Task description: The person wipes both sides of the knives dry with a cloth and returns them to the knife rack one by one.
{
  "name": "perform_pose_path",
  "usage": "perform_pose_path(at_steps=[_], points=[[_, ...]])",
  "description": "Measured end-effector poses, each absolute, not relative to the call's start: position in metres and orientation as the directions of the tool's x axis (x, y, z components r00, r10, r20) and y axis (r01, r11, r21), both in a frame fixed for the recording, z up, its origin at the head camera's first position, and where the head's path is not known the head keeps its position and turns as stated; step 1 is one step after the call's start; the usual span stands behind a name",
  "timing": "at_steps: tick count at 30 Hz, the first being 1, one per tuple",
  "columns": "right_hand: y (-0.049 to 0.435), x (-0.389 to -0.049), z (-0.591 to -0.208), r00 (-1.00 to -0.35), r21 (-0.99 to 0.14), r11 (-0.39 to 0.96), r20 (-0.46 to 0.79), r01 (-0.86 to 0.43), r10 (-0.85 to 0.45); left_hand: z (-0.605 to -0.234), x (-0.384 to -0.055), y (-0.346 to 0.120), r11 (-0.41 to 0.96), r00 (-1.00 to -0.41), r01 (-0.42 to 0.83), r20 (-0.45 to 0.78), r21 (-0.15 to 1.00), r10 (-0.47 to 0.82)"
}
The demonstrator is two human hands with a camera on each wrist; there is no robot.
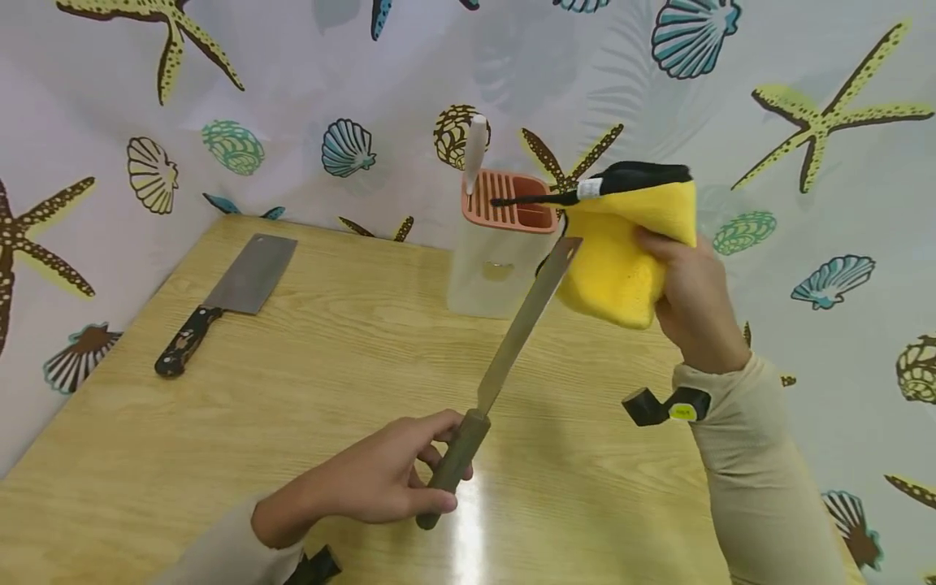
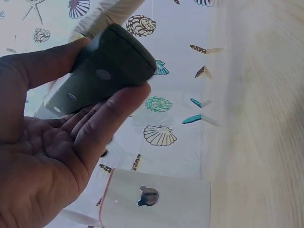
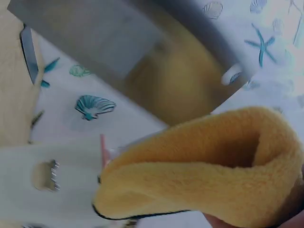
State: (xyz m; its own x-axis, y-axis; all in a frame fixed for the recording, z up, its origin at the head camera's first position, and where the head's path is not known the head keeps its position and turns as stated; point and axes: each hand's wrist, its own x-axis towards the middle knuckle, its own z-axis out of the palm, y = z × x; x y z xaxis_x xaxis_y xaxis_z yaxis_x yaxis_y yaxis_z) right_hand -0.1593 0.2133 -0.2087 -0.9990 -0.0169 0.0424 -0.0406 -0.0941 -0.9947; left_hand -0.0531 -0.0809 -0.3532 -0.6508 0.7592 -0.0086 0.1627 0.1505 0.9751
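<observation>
My left hand grips the olive-green handle of a cleaver, its blade slanting up to the right. In the right wrist view, that blade looks broad, with a round hole near one corner. My right hand holds a folded, fluffy yellow cloth with black trim and a white tag. The cloth hangs close to the blade's tip. In the left wrist view, the handle butt lies between thumb and fingers.
A white knife holder with an orange slotted top stands at the back, a white handle upright in it. Another cleaver, black-handled, lies on the wooden table at left. A shell-patterned sheet hangs behind.
</observation>
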Motion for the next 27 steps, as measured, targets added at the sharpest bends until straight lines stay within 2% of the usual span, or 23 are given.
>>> perform_pose_path(at_steps=[3,5,8,10,12,15,18,20,27], points=[[0.209,-0.135,-0.206,-0.956,-0.956,-0.074,0.276,-0.284,0.1,-0.351,-0.057,-0.08,0.147,-0.653,0.149,-0.014,0.978,0.757],[0.201,-0.115,-0.205,-0.893,-0.9,0.053,0.437,-0.434,0.109,-0.351,-0.06,-0.08,0.149,-0.666,0.132,-0.024,0.98,0.746],[0.184,-0.088,-0.212,-0.791,-0.739,0.306,0.606,-0.6,-0.086,-0.351,-0.065,-0.079,0.15,-0.69,0.112,-0.032,0.982,0.723],[0.171,-0.074,-0.224,-0.742,-0.608,0.434,0.604,-0.665,-0.29,-0.351,-0.068,-0.077,0.155,-0.707,0.13,-0.018,0.979,0.707],[0.159,-0.063,-0.238,-0.699,-0.48,0.511,0.53,-0.714,-0.48,-0.351,-0.069,-0.077,0.171,-0.725,0.172,0.007,0.97,0.688],[0.145,-0.051,-0.26,-0.665,-0.345,0.569,0.406,-0.746,-0.627,-0.352,-0.068,-0.078,0.191,-0.746,0.24,0.055,0.952,0.664],[0.138,-0.047,-0.272,-0.666,-0.254,0.62,0.387,-0.742,-0.638,-0.352,-0.066,-0.08,0.198,-0.748,0.276,0.08,0.941,0.659],[0.137,-0.05,-0.273,-0.681,-0.228,0.653,0.399,-0.722,-0.614,-0.351,-0.064,-0.08,0.191,-0.741,0.255,0.065,0.948,0.668],[0.142,-0.074,-0.254,-0.722,-0.211,0.724,0.456,-0.656,-0.521,-0.344,-0.062,-0.076,0.179,-0.711,0.171,-0.004,0.969,0.703]])
